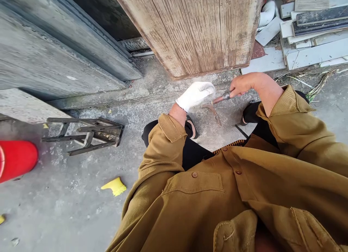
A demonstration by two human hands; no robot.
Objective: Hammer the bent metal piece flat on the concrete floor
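Bright, diffuse daylight; shadows soft. Dark recess [100,12] at 11 o'clock, detail sunk. Gloved left hand [194,96], just off centre toward 1 o'clock, near washed out. Plank panel [201,31] grain crisp at 12. Wide-angle stretch edgeward: red container [17,160], 9 o'clock.

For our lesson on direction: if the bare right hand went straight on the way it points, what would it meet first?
Most likely the gloved left hand: the right hand and the slim tool it grips point roughly that way. Depth is unclear, so it might pass by.
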